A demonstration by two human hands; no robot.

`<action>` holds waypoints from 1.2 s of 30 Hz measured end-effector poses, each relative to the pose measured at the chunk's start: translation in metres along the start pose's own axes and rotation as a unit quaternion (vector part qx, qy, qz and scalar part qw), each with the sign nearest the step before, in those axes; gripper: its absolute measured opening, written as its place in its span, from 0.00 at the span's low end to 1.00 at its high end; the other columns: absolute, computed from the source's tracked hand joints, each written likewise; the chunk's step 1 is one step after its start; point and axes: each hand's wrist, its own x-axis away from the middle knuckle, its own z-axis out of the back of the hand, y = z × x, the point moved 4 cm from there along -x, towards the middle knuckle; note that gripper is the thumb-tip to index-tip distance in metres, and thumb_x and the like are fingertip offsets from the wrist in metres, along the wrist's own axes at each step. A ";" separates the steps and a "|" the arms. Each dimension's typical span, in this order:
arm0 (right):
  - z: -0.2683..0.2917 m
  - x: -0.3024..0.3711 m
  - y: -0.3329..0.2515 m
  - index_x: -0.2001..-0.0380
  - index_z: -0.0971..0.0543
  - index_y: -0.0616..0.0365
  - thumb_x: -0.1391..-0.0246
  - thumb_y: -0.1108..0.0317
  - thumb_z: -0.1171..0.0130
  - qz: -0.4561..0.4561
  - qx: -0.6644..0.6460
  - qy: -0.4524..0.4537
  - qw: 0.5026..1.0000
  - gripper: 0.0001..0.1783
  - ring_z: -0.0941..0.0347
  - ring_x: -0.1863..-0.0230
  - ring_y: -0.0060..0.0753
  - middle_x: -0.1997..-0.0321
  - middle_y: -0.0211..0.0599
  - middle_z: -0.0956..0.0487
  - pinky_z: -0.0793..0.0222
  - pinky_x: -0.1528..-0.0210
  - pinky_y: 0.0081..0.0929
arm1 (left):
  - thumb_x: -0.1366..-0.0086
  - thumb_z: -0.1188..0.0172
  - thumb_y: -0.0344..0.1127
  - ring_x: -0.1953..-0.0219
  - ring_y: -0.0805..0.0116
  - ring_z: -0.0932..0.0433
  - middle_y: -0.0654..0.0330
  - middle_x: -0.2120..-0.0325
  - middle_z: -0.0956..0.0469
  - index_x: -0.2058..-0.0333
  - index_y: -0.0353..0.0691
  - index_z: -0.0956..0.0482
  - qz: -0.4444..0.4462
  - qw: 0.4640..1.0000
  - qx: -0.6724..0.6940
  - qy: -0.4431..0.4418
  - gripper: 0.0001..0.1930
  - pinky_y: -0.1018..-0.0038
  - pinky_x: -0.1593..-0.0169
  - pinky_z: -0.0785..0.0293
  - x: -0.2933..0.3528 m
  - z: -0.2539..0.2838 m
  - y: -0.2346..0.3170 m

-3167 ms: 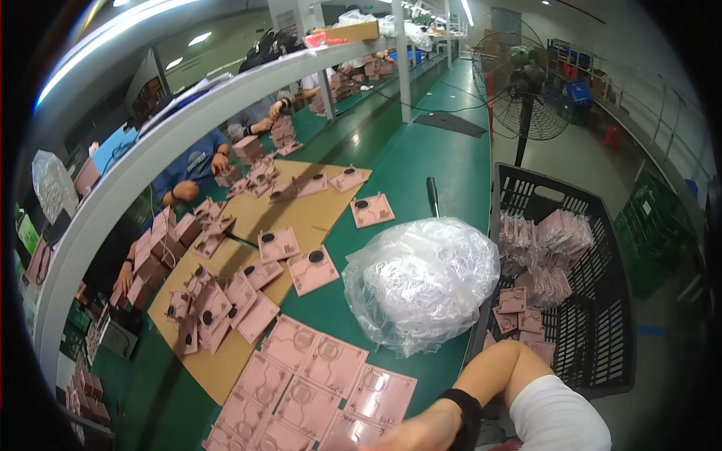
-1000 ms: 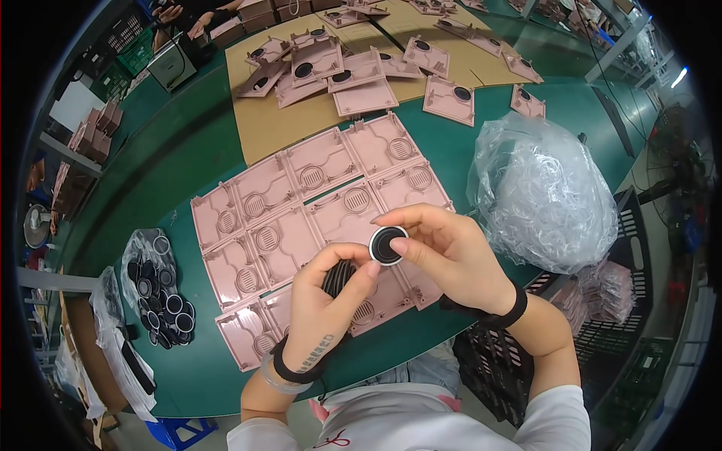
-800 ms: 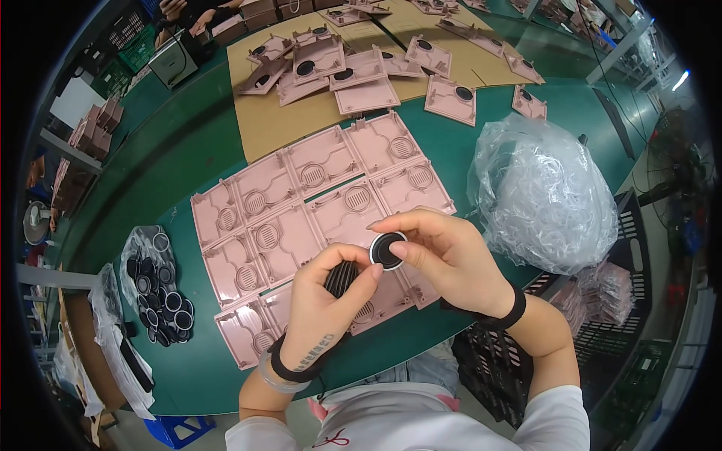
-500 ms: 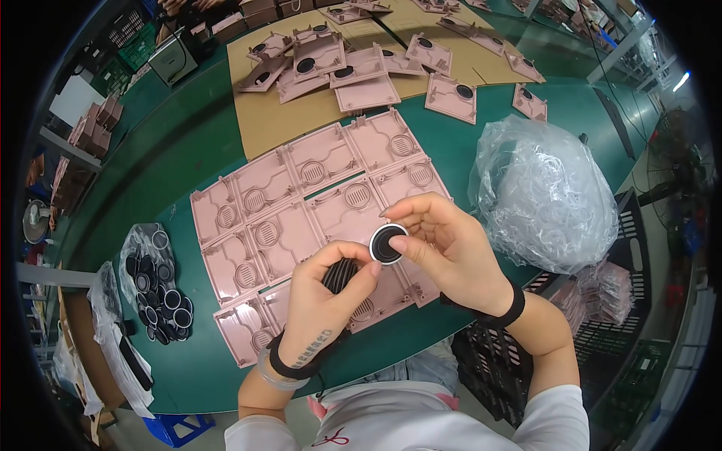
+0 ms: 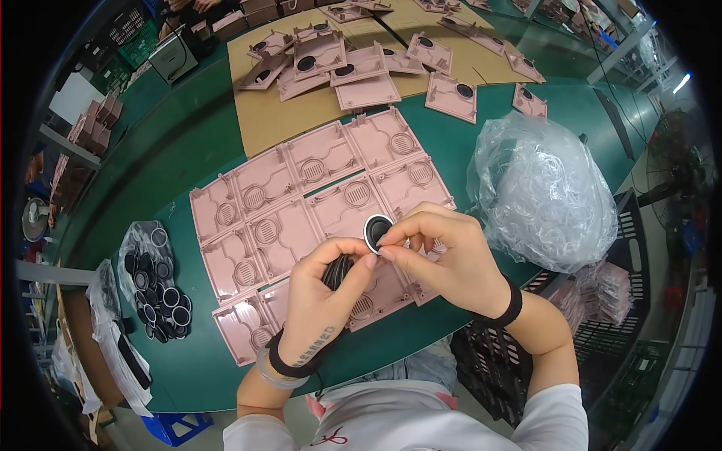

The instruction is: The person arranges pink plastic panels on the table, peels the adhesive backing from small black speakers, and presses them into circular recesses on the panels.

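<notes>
Over the laid-out pink plastic panels [image 5: 293, 254], a round black disc with a white rim [image 5: 377, 228] is held tilted between my two hands. My left hand [image 5: 314, 287] pinches its lower edge with thumb and forefinger. Curled in that same palm is a stack of black ribbed-edged discs [image 5: 338, 272], partly hidden by the fingers. My right hand [image 5: 447, 252] has thumb and fingertips closed at the disc's lower right edge. The panels lie in rows, each with a round slotted grille inside a raised ring.
More discs [image 5: 167, 302] lie loose by an open plastic bag at left. A large bag of clear film [image 5: 543, 197] sits at right. Farther back, pink panels fitted with black discs [image 5: 361, 66] rest on cardboard [image 5: 259, 124]. A black crate [image 5: 632, 263] stands beside the table's right edge.
The disc has tilted and shifted slightly up and left. My right thumb has slid from its face down to its lower edge, and the right fingers have drawn in.
</notes>
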 end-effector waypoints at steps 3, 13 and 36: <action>0.000 0.000 -0.001 0.69 0.19 0.59 0.55 0.75 0.34 -0.003 0.000 0.004 1.000 0.08 0.31 0.75 0.19 0.72 0.30 0.22 0.36 0.72 0.17 | 0.36 0.43 0.26 0.74 0.85 0.32 0.69 0.76 0.27 0.63 0.32 0.25 -0.006 1.000 -0.007 0.003 0.05 0.86 0.71 0.35 0.000 0.000 0.001; 0.000 -0.001 -0.001 0.69 0.19 0.59 0.55 0.75 0.34 -0.008 -0.003 -0.002 1.000 0.07 0.31 0.75 0.19 0.72 0.30 0.22 0.37 0.73 0.17 | 0.37 0.43 0.26 0.74 0.85 0.31 0.68 0.76 0.27 0.64 0.32 0.25 -0.022 0.999 -0.031 0.001 0.05 0.86 0.70 0.35 -0.001 0.001 0.001; -0.004 0.000 0.000 0.71 0.20 0.64 0.58 0.78 0.34 0.036 0.020 0.011 0.999 0.07 0.22 0.74 0.23 0.74 0.35 0.20 0.27 0.69 0.18 | 0.39 0.43 0.25 0.77 0.78 0.29 0.62 0.78 0.26 0.69 0.33 0.26 -0.110 0.983 -0.146 0.023 0.02 0.81 0.72 0.34 -0.003 0.001 0.000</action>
